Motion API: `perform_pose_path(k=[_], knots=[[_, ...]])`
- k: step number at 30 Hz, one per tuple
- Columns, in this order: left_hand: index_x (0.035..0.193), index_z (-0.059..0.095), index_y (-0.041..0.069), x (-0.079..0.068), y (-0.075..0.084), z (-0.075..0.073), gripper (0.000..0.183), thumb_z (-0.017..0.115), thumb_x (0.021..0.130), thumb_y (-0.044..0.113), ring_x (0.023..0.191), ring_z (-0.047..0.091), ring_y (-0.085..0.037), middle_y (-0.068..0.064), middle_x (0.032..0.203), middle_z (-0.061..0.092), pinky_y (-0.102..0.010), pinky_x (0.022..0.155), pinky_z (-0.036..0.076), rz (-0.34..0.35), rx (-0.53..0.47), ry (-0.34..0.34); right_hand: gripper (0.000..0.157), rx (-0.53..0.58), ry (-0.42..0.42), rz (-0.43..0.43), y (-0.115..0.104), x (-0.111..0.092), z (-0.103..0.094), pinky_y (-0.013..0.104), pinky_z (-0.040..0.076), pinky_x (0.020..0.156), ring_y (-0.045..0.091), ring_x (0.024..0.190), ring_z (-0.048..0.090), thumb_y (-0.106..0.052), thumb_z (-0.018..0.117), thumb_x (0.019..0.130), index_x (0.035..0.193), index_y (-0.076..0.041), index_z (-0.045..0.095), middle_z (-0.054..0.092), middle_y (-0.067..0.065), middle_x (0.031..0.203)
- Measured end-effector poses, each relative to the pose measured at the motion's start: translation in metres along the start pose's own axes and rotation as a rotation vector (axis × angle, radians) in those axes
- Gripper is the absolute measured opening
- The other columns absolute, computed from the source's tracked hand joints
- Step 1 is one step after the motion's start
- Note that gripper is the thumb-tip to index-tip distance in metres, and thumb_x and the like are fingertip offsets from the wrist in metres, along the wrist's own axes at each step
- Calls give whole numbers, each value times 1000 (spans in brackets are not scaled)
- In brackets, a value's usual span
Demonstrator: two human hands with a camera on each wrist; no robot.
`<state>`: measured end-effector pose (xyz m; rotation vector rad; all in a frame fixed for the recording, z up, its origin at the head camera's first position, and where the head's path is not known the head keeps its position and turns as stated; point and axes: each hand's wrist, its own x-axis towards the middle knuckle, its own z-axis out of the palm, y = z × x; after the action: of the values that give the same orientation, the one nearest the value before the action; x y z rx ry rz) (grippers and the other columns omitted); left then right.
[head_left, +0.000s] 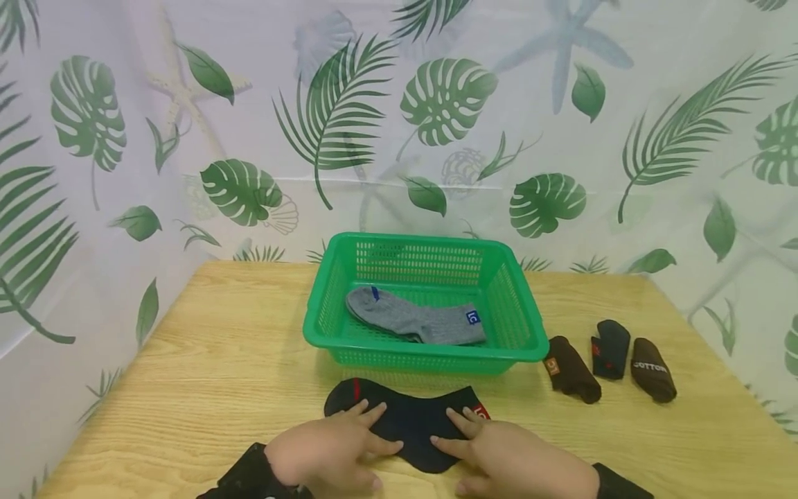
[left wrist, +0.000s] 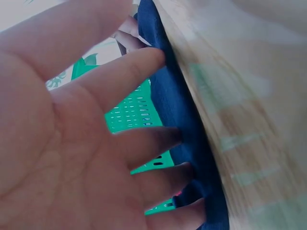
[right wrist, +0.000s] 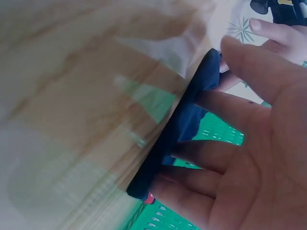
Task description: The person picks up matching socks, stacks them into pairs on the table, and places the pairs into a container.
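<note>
A dark navy sock [head_left: 414, 424] with a red stripe at the toe and a red label at the cuff lies flat on the wooden table, in front of the basket. My left hand [head_left: 333, 447] rests its spread fingertips on the toe side. On the cuff side my right hand [head_left: 508, 454] touches the fabric with its fingers spread. Both wrist views show extended fingers against the sock's edge [left wrist: 180, 115], with neither hand curled round it. Just beyond stands a green plastic basket [head_left: 430, 360], and grey socks [head_left: 414, 315] with a blue label lie inside.
Right of the basket lie three rolled socks: a brown one [head_left: 571, 371] with an orange label, a dark one [head_left: 611, 350] with red marks, and a brown one [head_left: 652, 371] lettered COTTON. A leaf-print cloth [head_left: 374, 201] hangs behind the table [head_left: 206, 367].
</note>
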<state>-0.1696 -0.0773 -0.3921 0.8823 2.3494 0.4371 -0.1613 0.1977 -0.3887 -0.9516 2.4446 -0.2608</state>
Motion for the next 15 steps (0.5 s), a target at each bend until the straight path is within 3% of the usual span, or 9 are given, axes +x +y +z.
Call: perform_pose_path(k=[5,9,12,15], knots=[[134,57,38,2,2,-4,47,68,89,39,139,27,-46,-13,154,33,-64,104,32,-10,50,12,60,-18,12,7,0,0,2,44,52,89,37,123,54,-48,65,89,144,-31,47,38,16,151],[134,58,38,3,3,-5,46,68,89,40,138,29,-46,-14,153,35,-63,105,32,-19,57,5,57,-25,20,-10,2,-1,0,43,51,91,34,126,51,-49,62,91,143,-29,50,40,13,150],[133,59,36,4,4,-5,46,69,88,40,137,31,-46,-14,152,37,-61,105,34,-9,74,9,49,-29,82,-72,9,-9,-9,41,51,92,30,124,54,-46,60,93,136,-22,58,49,13,144],[135,58,34,4,5,-4,49,69,88,41,137,34,-44,-16,151,37,-57,105,37,-9,67,23,37,28,214,-172,27,-25,-25,35,54,83,20,109,64,-37,59,97,123,-13,67,64,9,125]])
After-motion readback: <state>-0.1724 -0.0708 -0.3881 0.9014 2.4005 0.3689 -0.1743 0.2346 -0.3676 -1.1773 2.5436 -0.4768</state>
